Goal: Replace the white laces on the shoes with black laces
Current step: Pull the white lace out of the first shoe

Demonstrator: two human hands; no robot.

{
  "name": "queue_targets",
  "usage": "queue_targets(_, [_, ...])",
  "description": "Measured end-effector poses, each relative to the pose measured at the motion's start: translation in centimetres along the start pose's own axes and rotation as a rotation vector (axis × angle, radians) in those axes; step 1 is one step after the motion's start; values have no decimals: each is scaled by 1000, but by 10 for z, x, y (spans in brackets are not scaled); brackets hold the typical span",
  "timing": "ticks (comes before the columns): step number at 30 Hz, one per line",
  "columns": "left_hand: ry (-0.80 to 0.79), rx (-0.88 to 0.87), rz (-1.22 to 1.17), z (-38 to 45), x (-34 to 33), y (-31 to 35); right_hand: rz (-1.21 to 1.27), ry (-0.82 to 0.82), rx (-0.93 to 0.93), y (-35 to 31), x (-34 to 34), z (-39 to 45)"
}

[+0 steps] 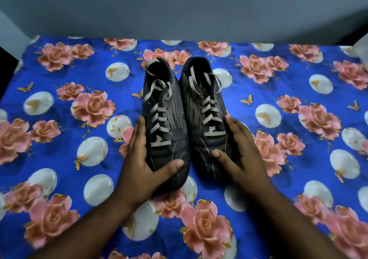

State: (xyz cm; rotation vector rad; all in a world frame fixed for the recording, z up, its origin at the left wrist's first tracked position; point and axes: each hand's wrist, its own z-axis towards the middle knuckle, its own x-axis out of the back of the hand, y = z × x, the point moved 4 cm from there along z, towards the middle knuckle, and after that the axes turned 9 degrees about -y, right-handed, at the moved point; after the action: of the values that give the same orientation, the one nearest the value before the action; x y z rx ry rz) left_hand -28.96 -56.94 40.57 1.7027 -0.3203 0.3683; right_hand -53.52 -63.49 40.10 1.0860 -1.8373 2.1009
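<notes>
Two black shoes stand side by side on the bed, toes pointing toward me. The left shoe (pixel 177 107) and the right shoe (pixel 192 101) both carry white laces (pixel 159 119) threaded through their eyelets, with loose ends near the openings. My left hand (pixel 137 163) holds the left shoe's toe, fingers along its outer side and thumb across the top. My right hand (pixel 245 155) holds the right shoe's toe the same way, thumb on the toe cap. No black laces are in view.
A blue bedsheet (pixel 79 83) printed with pink roses and white globes covers the whole surface. A grey wall (pixel 179 10) runs along the far edge, close behind the shoes' heels.
</notes>
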Motion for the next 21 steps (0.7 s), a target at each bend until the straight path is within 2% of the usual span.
queue_targets(3, [13,-35,-42,2,-1,-2,-27,33,36,0,-1,0])
queue_targets(10, [98,-115,59,3,0,7,1,40,89,-5,0,-1])
queue_targets(14, [153,-129,38,-1,1,10,0,59,116,-6,0,0])
queue_targets(18, [137,-136,27,-12,-14,13,42,48,115,-8,1,0])
queue_targets(21, [183,-115,103,-16,-26,14,-36,33,86,-11,0,4])
